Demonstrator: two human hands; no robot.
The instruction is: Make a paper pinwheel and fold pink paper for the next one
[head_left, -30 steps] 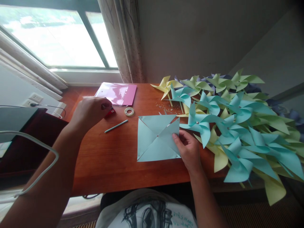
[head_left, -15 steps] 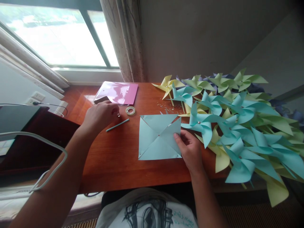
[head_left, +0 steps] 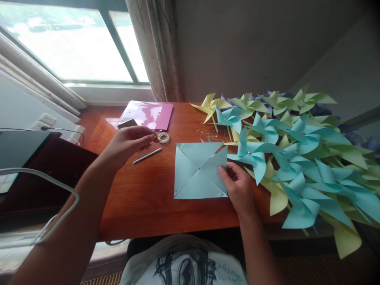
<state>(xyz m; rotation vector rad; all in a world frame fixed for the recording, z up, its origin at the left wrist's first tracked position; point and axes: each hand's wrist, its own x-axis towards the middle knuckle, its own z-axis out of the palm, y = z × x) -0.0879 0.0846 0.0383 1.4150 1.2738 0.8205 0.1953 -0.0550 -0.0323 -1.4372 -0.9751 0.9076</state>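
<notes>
My right hand (head_left: pixel 238 183) pinches the right edge of a light blue paper square (head_left: pixel 194 184), thumb on top. Slits run in from the paper's corners toward a small hole in its middle, and tiny holes sit near the corners. To the left, my left hand (head_left: pixel 130 143) hovers over the table with thumb and fingertips closed together; whatever is between them is too small to make out. Just beyond those fingertips lies a roll of tape (head_left: pixel 163 137). A thin blue stick (head_left: pixel 147 155) rests on the table below the left hand.
Many finished pinwheels (head_left: pixel 251 156) in blue, green, yellow and purple crowd the right side. Small metal bits (head_left: pixel 212 133) are scattered behind the paper. A pink pack of paper (head_left: pixel 163 116) and a dark object (head_left: pixel 127 123) lie at the back left. A white cable (head_left: pixel 59 182) crosses near my left forearm.
My left hand has shifted slightly right, toward the tape, and turned; a small shiny piece seen at its fingertips before no longer shows clearly. My right hand and the paper stay nearly still.
</notes>
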